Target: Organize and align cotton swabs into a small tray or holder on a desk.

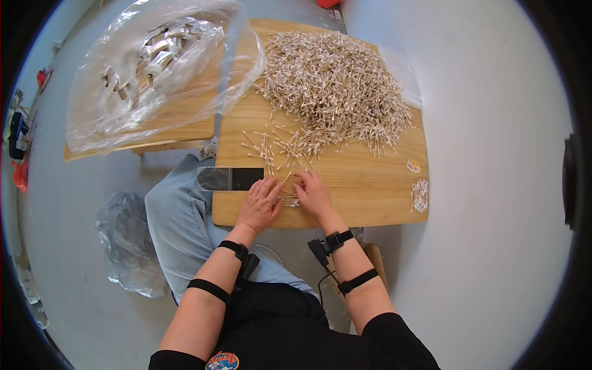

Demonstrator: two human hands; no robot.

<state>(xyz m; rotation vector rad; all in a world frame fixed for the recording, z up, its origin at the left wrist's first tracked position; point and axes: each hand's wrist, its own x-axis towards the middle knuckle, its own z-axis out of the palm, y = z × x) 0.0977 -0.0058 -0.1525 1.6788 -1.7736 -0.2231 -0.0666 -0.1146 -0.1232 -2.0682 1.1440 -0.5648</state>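
I was looking into a plain indoor workroom; whether it belonged to a home or a small workshop, I couldn't tell. Loose goods in bulk suggested work: cotton swabs [336,86] heaped on a wooden table [364,180], a big clear bag [197,102] of small pieces [161,58], beside a bare pale wall [493,160].

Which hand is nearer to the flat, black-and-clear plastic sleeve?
Left. The left hand is at the sleeve's right end; the right hand is farther right.

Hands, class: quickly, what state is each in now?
Left hand: partly curled beside cotton swabs; grip cannot be told.
Right hand: curled near them; grip cannot be told.
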